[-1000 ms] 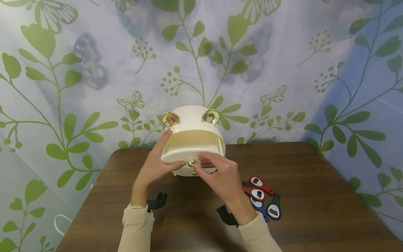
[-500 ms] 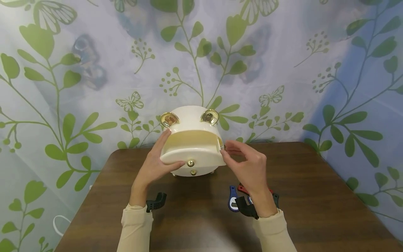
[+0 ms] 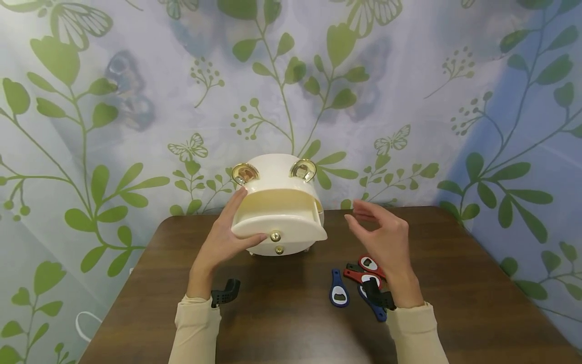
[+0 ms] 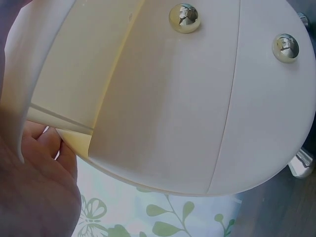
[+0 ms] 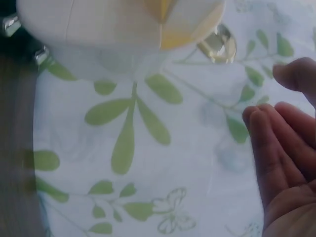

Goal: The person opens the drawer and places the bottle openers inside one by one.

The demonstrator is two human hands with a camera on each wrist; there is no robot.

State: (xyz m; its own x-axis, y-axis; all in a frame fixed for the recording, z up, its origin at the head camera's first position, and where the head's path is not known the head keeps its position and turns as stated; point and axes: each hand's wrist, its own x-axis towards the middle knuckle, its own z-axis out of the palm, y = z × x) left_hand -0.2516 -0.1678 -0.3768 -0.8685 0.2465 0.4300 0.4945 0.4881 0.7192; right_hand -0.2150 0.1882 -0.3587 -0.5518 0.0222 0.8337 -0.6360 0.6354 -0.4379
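A cream mini drawer cabinet [image 3: 273,172] with two gold ear-shaped discs stands near the table's back edge. Its upper drawer [image 3: 284,225] is pulled partway out; the lower one is closed, and each has a gold knob [image 4: 185,18]. My left hand [image 3: 222,231] holds the cabinet's left side, thumb across the drawer front toward the knob and other fingers [image 4: 49,143] around the side. Off to the cabinet's right, my right hand [image 3: 385,235] is raised over the table, thumb and fingers apart and holding nothing.
On the brown table [image 3: 273,323], several bottle openers lie right of centre, below my right hand. A blue bottle opener [image 3: 339,289] lies apart from the overlapping pile with red ones [image 3: 359,276]. A leaf-patterned curtain [image 3: 409,76] hangs behind the table.
My right hand has left the upper drawer's knob, passed the drawer's right edge and moved farther right. The blue bottle opener is now uncovered. My left hand has stayed put.
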